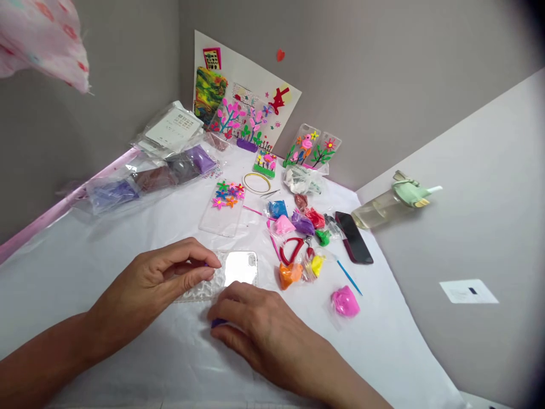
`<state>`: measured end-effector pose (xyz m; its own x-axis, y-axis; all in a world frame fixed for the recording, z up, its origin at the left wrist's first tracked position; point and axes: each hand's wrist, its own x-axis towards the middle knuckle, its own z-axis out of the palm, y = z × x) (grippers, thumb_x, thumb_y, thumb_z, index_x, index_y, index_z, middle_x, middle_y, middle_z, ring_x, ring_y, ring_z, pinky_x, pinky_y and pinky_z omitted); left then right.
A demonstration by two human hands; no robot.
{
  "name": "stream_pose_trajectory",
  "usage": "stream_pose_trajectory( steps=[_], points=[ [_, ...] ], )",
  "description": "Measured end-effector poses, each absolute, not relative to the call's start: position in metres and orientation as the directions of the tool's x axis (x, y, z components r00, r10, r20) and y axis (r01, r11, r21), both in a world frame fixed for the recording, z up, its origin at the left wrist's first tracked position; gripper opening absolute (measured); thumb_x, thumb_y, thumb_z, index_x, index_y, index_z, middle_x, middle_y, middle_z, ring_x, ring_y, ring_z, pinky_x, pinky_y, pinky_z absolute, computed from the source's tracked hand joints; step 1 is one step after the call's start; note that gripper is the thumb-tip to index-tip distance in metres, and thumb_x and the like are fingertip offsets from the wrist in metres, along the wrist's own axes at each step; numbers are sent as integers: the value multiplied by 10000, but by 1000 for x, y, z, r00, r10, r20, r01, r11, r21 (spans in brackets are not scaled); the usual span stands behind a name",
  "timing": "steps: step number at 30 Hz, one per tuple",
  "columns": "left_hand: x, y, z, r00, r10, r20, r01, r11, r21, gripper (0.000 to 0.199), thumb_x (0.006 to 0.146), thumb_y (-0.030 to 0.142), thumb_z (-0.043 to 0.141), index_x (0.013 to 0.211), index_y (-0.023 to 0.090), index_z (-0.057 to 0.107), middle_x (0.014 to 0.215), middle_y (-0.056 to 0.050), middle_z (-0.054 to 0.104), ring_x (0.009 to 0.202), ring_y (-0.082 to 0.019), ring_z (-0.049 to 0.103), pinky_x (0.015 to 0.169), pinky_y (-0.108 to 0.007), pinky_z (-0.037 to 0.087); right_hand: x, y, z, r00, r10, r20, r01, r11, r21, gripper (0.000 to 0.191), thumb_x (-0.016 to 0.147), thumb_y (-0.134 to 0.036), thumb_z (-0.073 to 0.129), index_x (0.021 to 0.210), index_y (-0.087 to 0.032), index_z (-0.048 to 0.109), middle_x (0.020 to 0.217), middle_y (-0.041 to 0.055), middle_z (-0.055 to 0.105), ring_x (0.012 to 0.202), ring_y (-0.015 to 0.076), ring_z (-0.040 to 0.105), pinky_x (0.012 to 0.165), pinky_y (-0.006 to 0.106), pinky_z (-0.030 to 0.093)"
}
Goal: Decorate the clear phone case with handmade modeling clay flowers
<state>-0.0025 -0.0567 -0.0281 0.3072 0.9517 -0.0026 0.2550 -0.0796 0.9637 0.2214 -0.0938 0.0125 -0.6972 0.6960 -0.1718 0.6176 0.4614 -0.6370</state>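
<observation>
A clear phone case point(240, 267) lies flat on the white-covered table, its bumpy part partly behind my hands. My left hand point(170, 278) is over the case's left part, thumb and fingertips pinched together. A tiny speck of purple clay shows between those fingertips. My right hand point(259, 324), closed, rests at the case's near edge, and its thumb and fingers grip a piece of purple clay point(218, 322). Just beyond lies another clear case point(219, 221) with several colourful clay flowers point(230, 193) at its top.
Right of the case are wrapped clay lumps, including orange point(290, 275) and pink point(346, 301), red-handled scissors point(292, 250), a blue stick tool point(349, 278) and a phone point(354, 237). A bottle point(383, 207) stands behind. Bagged clay point(157, 176) lies back left; decorated cases point(303, 145) lean behind.
</observation>
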Motion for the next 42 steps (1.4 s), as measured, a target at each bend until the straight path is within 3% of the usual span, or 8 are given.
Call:
stream_pose_trajectory(
  steps=[8,15,18,20,24,27,33,42],
  points=[
    [-6,-61,-33,302,952,-48,276,-40,960,356,914,493,693,646,259,691,522,64,596,508,-111,549,516,-166,462,214,-76,23,-558,827,69,524,416,-743,103,1029,-149,648,968,-182,725,853,-2,698,747,120,627,703,235,475],
    [-3,-58,-33,246,968,-53,153,16,988,177,880,428,729,1013,335,801,975,39,837,904,-181,784,800,-194,610,202,-74,1,-386,891,239,380,389,-839,92,997,-125,674,1044,-185,727,922,9,703,771,115,642,720,219,517],
    [-1,-59,-32,211,974,-87,68,75,995,223,820,400,788,1031,329,785,928,33,833,861,-191,787,766,-220,626,201,-74,-6,-370,886,278,385,419,-822,106,990,-111,680,1060,-179,720,921,12,690,780,114,643,729,213,522],
    [-2,-60,-31,220,972,-84,128,57,990,131,822,420,785,875,299,786,775,36,787,733,-174,741,675,-204,593,200,-73,-9,-375,878,299,393,442,-806,94,990,-108,679,1036,-184,711,916,11,692,783,117,642,736,215,524],
    [-6,-61,-27,206,976,-63,296,-1,955,356,877,521,716,633,263,693,539,55,559,517,-126,501,504,-198,434,197,-73,-10,-379,864,331,406,477,-779,33,1008,-174,683,1020,-203,692,898,7,699,771,124,645,729,227,537],
    [-7,-59,-25,207,978,-17,329,-53,943,348,919,535,652,692,279,713,622,40,612,577,-145,555,528,-206,452,195,-74,-11,-371,864,341,412,482,-773,57,1010,-207,690,1066,-219,686,922,9,714,781,129,659,734,238,552],
    [-4,-57,-34,188,982,-12,133,-13,991,164,887,467,748,982,335,769,967,22,772,924,-193,754,807,-212,612,195,-73,-18,-323,863,389,436,500,-748,200,999,-168,685,1185,-231,648,975,16,714,776,132,668,711,249,560],
    [-6,-58,-44,219,972,-87,39,81,996,327,858,509,816,1070,296,686,953,1,737,908,-194,759,785,-230,644,194,-72,-20,-413,817,403,469,570,-675,196,1041,-199,628,1234,-234,629,1045,44,731,857,159,690,784,289,576]
  ],
)
